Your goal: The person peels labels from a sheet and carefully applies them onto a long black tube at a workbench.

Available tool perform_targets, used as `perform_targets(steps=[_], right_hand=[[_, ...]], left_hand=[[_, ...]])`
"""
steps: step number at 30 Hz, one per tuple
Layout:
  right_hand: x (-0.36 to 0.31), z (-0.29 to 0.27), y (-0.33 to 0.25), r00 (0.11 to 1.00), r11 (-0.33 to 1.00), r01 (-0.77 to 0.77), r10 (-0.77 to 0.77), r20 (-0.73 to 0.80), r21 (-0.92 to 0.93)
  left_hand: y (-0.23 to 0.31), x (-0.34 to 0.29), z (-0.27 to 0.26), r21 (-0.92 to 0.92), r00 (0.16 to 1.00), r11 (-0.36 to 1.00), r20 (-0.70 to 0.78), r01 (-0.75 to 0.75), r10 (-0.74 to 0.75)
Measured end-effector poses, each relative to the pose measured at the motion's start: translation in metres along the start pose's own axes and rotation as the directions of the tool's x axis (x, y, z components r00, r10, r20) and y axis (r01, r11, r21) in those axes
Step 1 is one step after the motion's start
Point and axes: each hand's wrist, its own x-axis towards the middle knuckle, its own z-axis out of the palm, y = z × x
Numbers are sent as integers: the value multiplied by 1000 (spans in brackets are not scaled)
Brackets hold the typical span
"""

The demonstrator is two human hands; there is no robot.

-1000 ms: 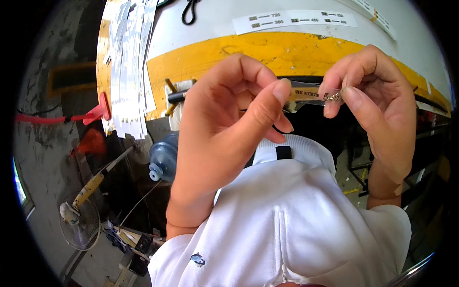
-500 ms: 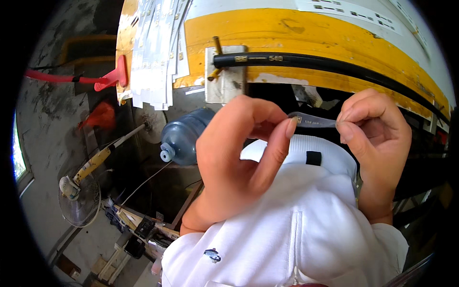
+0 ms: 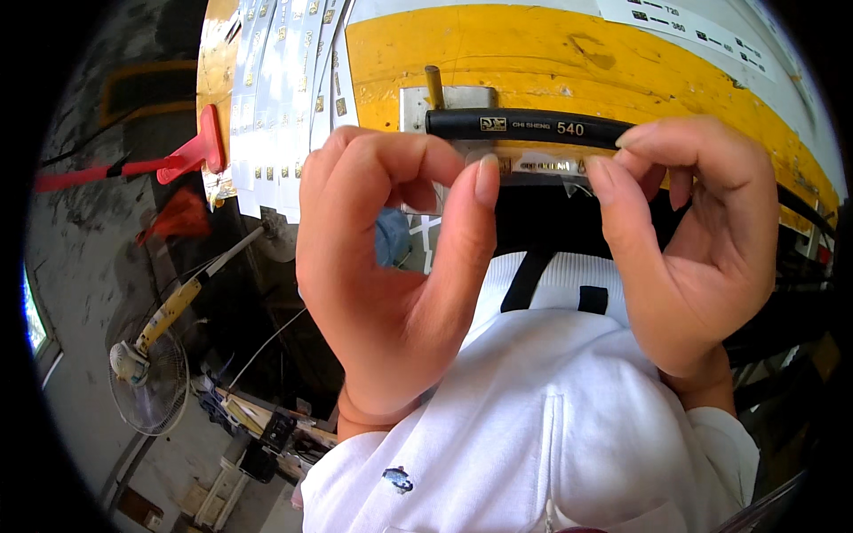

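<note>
A big yellow worktop edge (image 3: 551, 62) runs across the top. A row of white paper strips (image 3: 284, 98) hangs down its left side. A long black rubber hose (image 3: 524, 127) lies along the yellow edge, by a small metal plate (image 3: 416, 105) with a brass peg.

Below is the person's white shirt (image 3: 542, 417). Far down on the left are a round fan (image 3: 147, 377) and a red tool (image 3: 191, 155).

The left hand (image 3: 391, 275) and the right hand (image 3: 693, 258) are held up close together, just under the hose. Between them is a small clear sticker strip (image 3: 542, 167) with tiny gold marks. It is stretched flat from one hand to the other.

The left grip is closed: thumb and first finger pinch the left end of the strip. The right grip is closed too, pinching the right end.

It looks like the strip is being held ready and lined up with the hose. I think the step is getting the strip straight. Putting it on would call for keeping it tight and level, bringing it up to the hose, and pressing it down without a wrinkle. The strip is thin and sticky-looking, so it could fold onto itself.
</note>
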Motion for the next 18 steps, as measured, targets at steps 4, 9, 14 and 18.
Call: perform_targets(steps=[4,9,14,18], right_hand=[[1,7,13,997,997,-82,82,4,-4],[2,14,19,998,996,-69,68,-9,-58],[2,16,20,997,989,-60,65,30,-136],[5,13,22,993,983,-11,32,115,-182]], left_hand=[[-13,13,3,151,994,982,28,-110,107],[-21,18,9,209,994,972,49,-105,97],[-24,22,9,208,994,973,70,-98,85],[-24,23,9,179,995,982,83,-66,52]])
